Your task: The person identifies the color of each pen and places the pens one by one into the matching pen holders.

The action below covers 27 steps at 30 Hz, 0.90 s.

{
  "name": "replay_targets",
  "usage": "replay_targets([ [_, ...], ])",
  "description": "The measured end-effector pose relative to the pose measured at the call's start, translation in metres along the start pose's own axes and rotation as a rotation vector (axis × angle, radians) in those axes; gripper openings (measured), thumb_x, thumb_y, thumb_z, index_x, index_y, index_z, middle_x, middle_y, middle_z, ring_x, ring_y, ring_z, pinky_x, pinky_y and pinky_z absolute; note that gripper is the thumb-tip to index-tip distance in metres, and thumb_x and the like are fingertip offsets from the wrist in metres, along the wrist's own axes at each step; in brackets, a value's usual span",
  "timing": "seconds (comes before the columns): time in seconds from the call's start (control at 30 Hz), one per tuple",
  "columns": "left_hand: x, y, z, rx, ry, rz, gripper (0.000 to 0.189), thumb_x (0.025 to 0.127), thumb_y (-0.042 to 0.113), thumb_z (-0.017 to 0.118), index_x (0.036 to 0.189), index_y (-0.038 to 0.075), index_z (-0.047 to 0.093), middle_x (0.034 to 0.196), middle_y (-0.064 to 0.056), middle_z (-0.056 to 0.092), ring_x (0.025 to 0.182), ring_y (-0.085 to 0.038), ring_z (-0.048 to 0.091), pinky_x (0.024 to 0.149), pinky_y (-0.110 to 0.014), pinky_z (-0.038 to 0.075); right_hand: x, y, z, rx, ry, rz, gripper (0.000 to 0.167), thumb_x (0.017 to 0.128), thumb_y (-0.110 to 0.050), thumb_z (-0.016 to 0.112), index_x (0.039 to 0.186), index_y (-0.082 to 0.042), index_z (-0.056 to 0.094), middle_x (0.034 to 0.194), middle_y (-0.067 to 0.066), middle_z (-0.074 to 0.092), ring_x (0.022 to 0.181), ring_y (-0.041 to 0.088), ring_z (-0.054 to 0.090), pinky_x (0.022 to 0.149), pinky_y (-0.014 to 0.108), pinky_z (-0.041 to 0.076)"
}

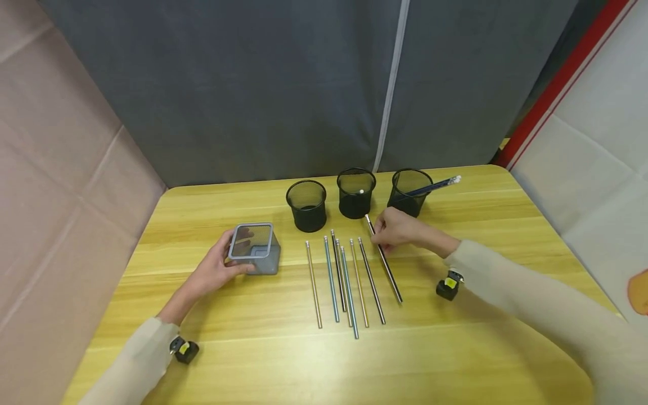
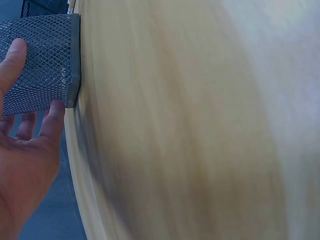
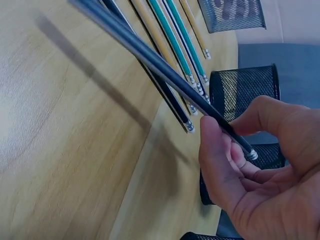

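Note:
My left hand (image 1: pixel 215 270) holds a square grey mesh pencil cup (image 1: pixel 270 263) on the left of the table, its thumb on one side and fingers round another. The left wrist view shows the mesh cup (image 2: pixel 45 55) between thumb and fingers. Near its white eraser end, my right hand (image 1: pixel 400 229) pinches a black pencil (image 1: pixel 387 267) between thumb and fingertips. In the right wrist view the black pencil (image 3: pixel 165 72) slants above the table and casts a shadow. Beside it several loose gold, blue and black pencils (image 1: pixel 358 281) lie roughly side by side.
Three round black mesh cups stand along the back: a left cup (image 1: pixel 310 220), a middle cup (image 1: pixel 355 208) with a white pencil end inside, and a right cup (image 1: pixel 418 207) with dark pencils (image 1: pixel 440 184) leaning out. Behind the table (image 1: pixel 283 360) hangs a grey curtain (image 1: pixel 243 101).

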State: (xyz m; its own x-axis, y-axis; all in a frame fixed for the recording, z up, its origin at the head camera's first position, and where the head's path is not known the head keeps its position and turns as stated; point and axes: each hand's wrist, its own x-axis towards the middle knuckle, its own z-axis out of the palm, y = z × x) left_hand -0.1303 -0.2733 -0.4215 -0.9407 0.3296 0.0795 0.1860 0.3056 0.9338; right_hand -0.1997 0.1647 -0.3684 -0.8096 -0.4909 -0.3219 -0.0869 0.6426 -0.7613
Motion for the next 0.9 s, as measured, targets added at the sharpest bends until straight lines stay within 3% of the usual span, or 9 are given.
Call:
replay_targets([
  [0.17, 0.001, 0.0, 0.0, 0.016, 0.004, -0.011, 0.084, 0.084, -0.005, 0.081, 0.152, 0.005, 0.034, 0.151, -0.018, 0.041, 0.14, -0.039, 0.037, 0.098, -0.025, 0.048, -0.003, 0.0, -0.005, 0.009, 0.014, -0.066, 0.004, 0.092, 0.0, 0.063, 0.088, 0.003, 0.063, 0.073, 0.011, 0.066, 0.07, 0.036, 0.07, 0.067, 0.045, 0.062],
  [0.4, 0.001, 0.0, 0.0, 0.011, 0.007, -0.013, 0.084, 0.083, -0.005, 0.081, 0.152, 0.005, 0.034, 0.151, -0.019, 0.041, 0.14, -0.039, 0.038, 0.097, -0.025, 0.049, -0.006, -0.002, -0.008, 0.099, 0.007, -0.159, 0.004, 0.093, 0.003, 0.06, 0.096, 0.005, 0.058, 0.08, 0.013, 0.064, 0.073, 0.038, 0.069, 0.073, 0.052, 0.06],
  [0.6, 0.0, 0.001, 0.001, 0.031, 0.005, -0.018, 0.084, 0.083, -0.004, 0.082, 0.152, 0.006, 0.034, 0.15, -0.019, 0.042, 0.139, -0.039, 0.038, 0.099, -0.029, 0.049, -0.009, -0.003, -0.008, 0.131, 0.01, -0.27, 0.006, 0.094, 0.005, 0.057, 0.1, 0.006, 0.055, 0.079, 0.014, 0.061, 0.074, 0.047, 0.065, 0.073, 0.056, 0.059],
  [0.7, 0.0, 0.002, 0.001, 0.033, 0.006, -0.02, 0.085, 0.084, -0.004, 0.082, 0.152, 0.006, 0.034, 0.15, -0.019, 0.042, 0.14, -0.039, 0.038, 0.099, -0.03, 0.049, -0.009, -0.005, -0.011, 0.103, 0.029, -0.331, 0.005, 0.094, 0.006, 0.057, 0.098, 0.003, 0.054, 0.078, 0.014, 0.062, 0.074, 0.047, 0.065, 0.071, 0.053, 0.059],
  [0.9, 0.0, 0.001, 0.001, 0.028, 0.007, -0.015, 0.084, 0.083, -0.004, 0.082, 0.152, 0.006, 0.034, 0.15, -0.019, 0.042, 0.14, -0.039, 0.038, 0.099, -0.029, 0.049, -0.013, -0.015, -0.015, 0.029, 0.145, -0.414, 0.01, 0.093, 0.007, 0.06, 0.099, 0.0, 0.055, 0.089, 0.011, 0.061, 0.081, 0.026, 0.066, 0.071, 0.036, 0.059],
])
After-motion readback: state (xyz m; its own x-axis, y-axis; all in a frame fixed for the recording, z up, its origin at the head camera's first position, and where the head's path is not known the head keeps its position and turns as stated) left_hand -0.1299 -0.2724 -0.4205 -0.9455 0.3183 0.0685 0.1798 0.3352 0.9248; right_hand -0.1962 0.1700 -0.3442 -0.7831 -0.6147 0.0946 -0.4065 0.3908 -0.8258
